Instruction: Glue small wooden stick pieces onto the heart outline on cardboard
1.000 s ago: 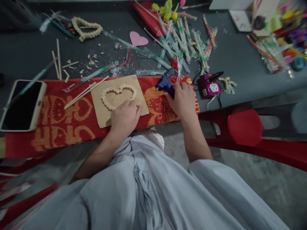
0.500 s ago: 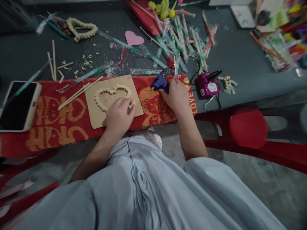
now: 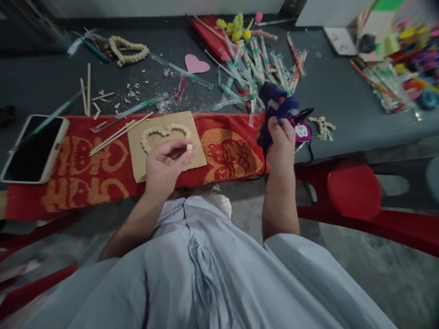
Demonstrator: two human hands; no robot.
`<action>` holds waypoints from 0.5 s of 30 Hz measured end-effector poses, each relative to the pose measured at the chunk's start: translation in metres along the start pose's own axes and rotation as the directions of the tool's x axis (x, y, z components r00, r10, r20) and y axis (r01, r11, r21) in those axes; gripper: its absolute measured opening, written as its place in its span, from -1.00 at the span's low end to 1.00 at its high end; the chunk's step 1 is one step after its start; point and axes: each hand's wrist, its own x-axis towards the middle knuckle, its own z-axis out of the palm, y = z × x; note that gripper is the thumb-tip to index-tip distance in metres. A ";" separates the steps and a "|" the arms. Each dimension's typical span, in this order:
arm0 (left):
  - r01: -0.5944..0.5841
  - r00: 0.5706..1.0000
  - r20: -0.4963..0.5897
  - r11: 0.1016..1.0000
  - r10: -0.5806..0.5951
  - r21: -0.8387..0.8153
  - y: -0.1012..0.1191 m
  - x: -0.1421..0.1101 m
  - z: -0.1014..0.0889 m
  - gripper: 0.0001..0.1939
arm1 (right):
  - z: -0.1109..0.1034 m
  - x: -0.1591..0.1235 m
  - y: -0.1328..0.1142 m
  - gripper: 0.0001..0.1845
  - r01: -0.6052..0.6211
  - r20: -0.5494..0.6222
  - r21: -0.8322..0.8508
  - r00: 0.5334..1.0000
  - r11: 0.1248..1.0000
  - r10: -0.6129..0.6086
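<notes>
Between the thumb and fingers of my left hand [image 3: 164,164] is a small pale wooden piece [image 3: 190,147], pinched above the cardboard. The brown cardboard square [image 3: 139,171] bears a heart outline of short wooden bits [image 3: 147,135], partly hidden behind that hand. My right hand [image 3: 283,141] is wrapped round a dark blue glue gun [image 3: 274,103], held up at the right end of the red towel [image 3: 226,132]. The glue gun is slightly blurred. Just behind my right hand sits a purple box-like device [image 3: 303,131] with a white face printed on it.
Two chopsticks [image 3: 120,134] lie left of the cardboard, with a phone [image 3: 32,148] farther left. Cut wooden bits [image 3: 132,93], a second wooden heart [image 3: 128,50], a pink paper heart [image 3: 196,64] and wrapped chopsticks [image 3: 257,59] cover the table behind. A red chair [image 3: 355,185] stands at right.
My right hand has lifted the glue gun off the towel and moved it right. My left hand has risen from the heart outline and turned, showing the small wooden piece in its fingertips.
</notes>
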 end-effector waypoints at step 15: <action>-0.279 0.941 0.282 0.901 0.187 0.331 0.018 0.018 0.027 -0.82 | -0.004 -0.031 -0.023 -0.50 -0.375 0.028 0.437 0.914 0.817 0.405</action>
